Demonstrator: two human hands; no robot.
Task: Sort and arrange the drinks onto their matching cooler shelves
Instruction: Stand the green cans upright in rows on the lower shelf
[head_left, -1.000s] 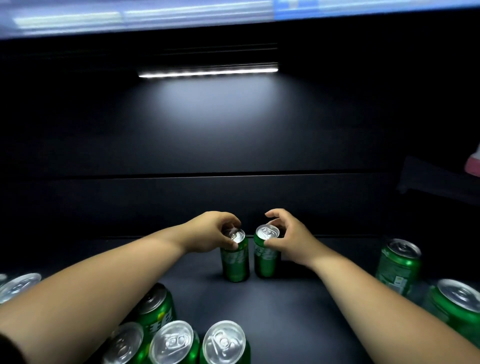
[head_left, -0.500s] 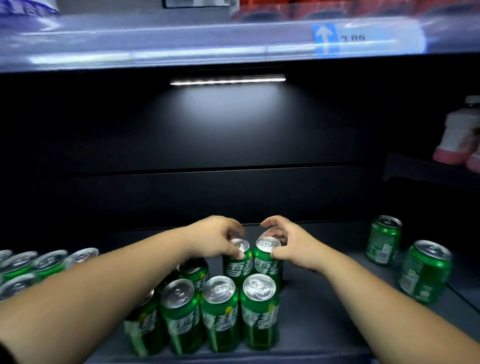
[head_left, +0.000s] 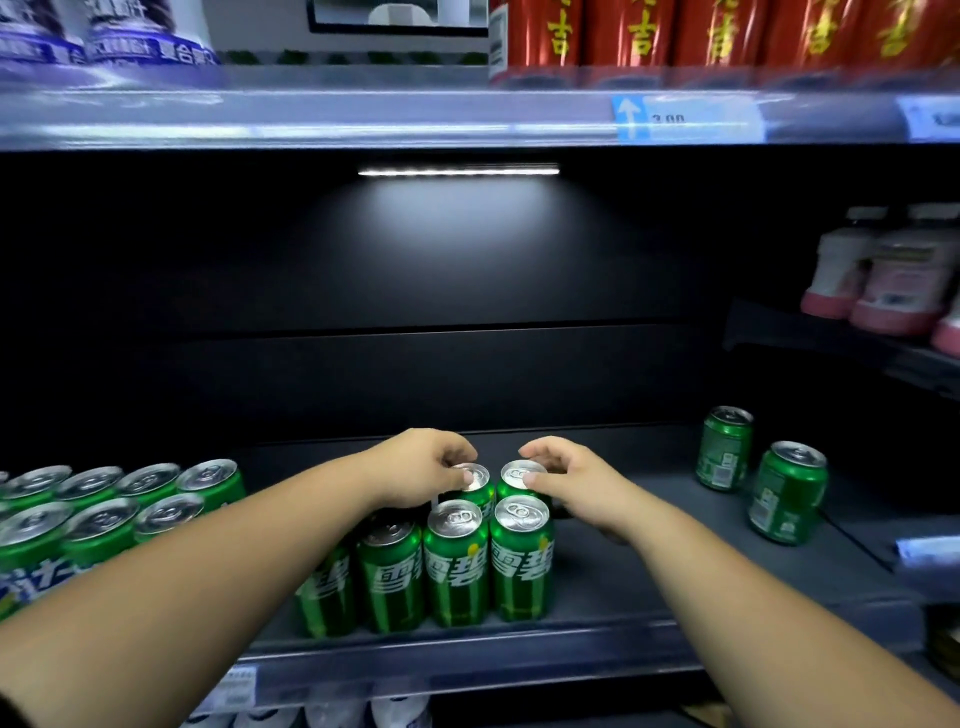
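**Asker:** Which way do the two cans stand?

**Me:** Both are upright, long axis vertical, lids up. The left can (head_left: 479, 482) and the right can (head_left: 514, 474) are side by side, almost touching, about midway along the shelf (head_left: 649, 551) and directly behind the front row.

**Asker:** And your fingers?

**Me:** My left hand (head_left: 423, 465) comes down over the left can. The fingers are curled round its top rim and the thumb tip is on the lid. My right hand (head_left: 569, 480) grips the right can the same way, thumb on the near rim and the other fingers bent round the far side. Each hand is clamped on its own can. The front cans hide the bases, so I cannot tell whether they rest on the shelf.

**Asker:** How do they look?

**Me:** They have green bodies and silver lids with pull tabs. Their labels are hidden.

**Asker:** And around them?

**Me:** The front row (head_left: 457, 564) is four like cans with white characters, at the shelf's front edge. Toward the left end stands a block of green cans (head_left: 104, 512) in rows. Near the right end two loose green cans (head_left: 723, 449) stand upright, apart from the others. A light strip (head_left: 457, 170) glows under the upper shelf (head_left: 363, 117). That shelf carries red cans (head_left: 675, 31) on the right and blue-and-white bottles (head_left: 104, 44) on the left. Pink-and-white bottles (head_left: 883, 275) stand on a side shelf further right.
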